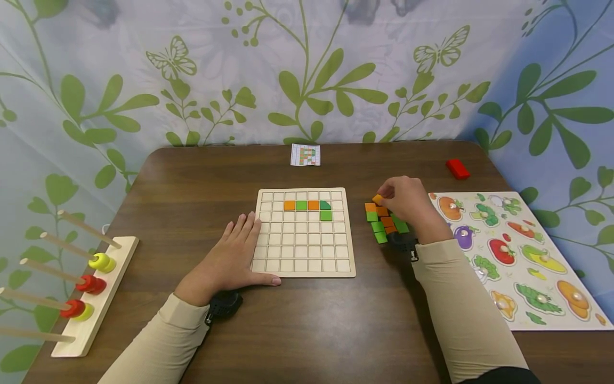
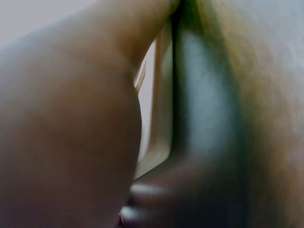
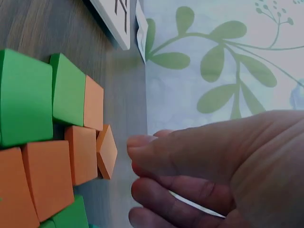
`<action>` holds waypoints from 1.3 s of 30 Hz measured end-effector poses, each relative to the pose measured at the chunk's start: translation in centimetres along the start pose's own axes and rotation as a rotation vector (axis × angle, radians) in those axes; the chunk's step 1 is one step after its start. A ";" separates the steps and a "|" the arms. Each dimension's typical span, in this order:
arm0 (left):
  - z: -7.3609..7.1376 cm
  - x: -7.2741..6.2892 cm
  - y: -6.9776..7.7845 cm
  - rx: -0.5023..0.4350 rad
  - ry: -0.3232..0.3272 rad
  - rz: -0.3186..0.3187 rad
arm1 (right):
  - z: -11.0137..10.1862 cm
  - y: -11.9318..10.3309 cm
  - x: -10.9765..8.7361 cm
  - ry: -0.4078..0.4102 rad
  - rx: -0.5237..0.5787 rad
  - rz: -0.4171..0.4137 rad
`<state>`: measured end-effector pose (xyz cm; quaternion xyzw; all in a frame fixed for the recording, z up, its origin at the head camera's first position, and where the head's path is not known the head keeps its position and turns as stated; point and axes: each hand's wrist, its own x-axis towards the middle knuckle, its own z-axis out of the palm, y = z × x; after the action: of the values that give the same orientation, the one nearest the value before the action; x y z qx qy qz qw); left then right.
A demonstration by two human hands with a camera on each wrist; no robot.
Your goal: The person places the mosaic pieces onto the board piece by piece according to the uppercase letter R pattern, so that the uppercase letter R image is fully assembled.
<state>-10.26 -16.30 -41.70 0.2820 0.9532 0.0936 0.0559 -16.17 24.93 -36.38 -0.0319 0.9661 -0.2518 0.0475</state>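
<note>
A pale wooden grid board (image 1: 301, 238) lies mid-table with several orange and green tiles, one a rounded dark green piece (image 1: 325, 205), in its upper rows. My left hand (image 1: 235, 253) rests flat at the board's left edge, fingers extended and thumb along the near edge; its wrist view is mostly blurred skin. My right hand (image 1: 408, 202) is over the far end of a cluster of green and orange blocks (image 1: 376, 225). In the right wrist view, its thumb and bent fingers stand just short of a turned orange block (image 3: 108, 153), with nothing visible between them.
A small patterned card (image 1: 305, 155) lies at the table's back edge. Right of the cluster are a vegetable puzzle board (image 1: 523, 261) and a red block (image 1: 458, 169). A wooden peg stand (image 1: 98, 298) with red and yellow beads stands at the left.
</note>
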 end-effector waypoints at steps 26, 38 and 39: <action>-0.1 -0.1 0.1 -0.023 -0.004 -0.003 | -0.8 1.1 0.0 -0.103 -0.131 0.125; -0.1 0.0 0.1 -0.020 -0.004 -0.004 | -0.8 1.1 -0.1 -0.175 -0.146 0.152; -0.1 0.0 0.1 -0.019 -0.005 -0.004 | -0.7 1.2 -0.1 -0.176 -0.150 0.147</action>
<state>-10.20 -16.29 -41.60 0.2797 0.9527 0.1019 0.0613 -16.22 26.33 -36.31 0.0135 0.9740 -0.1711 0.1480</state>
